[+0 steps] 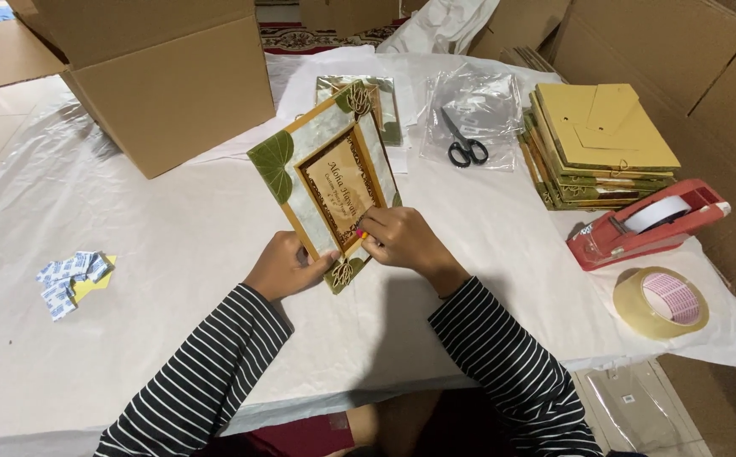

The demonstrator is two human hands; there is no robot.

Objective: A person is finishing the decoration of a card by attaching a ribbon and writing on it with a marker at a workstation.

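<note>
Far left on the desk (156,254), which is covered in a white, slightly wrinkled sheet: a small heap of blue-and-white sachets (68,279) lying on a yellow scrap. Behind it, an open brown corrugated cardboard box (173,85), matte, square-edged.

Centre: the decorated card (326,182), a stiff rectangular panel, tilted with its top leaning away to the right. Gold border, pale marbled field, green leaf shapes at the corners, cut-out lotus ornaments at top and bottom, brown inner panel with ornate edging.

My left hand (288,267) is curled shut on the card's lower left edge, thumb on the face. My right hand (402,241) is closed on the lower right edge, fingertips pressed to the brown panel near its bottom corner. The two hands sit close together, only the card's bottom corner between them. Sleeves are black-and-white striped knit.

Right of centre: black-handled scissors (465,144) lying on a clear, glossy plastic sleeve. Next, a stack of yellow cards (605,144), flat, fanned unevenly. Just beside it, a red tape dispenser (647,224) with a white roll. Nearest the desk's right edge, a roll of clear packing tape (660,303), lying flat.
</note>
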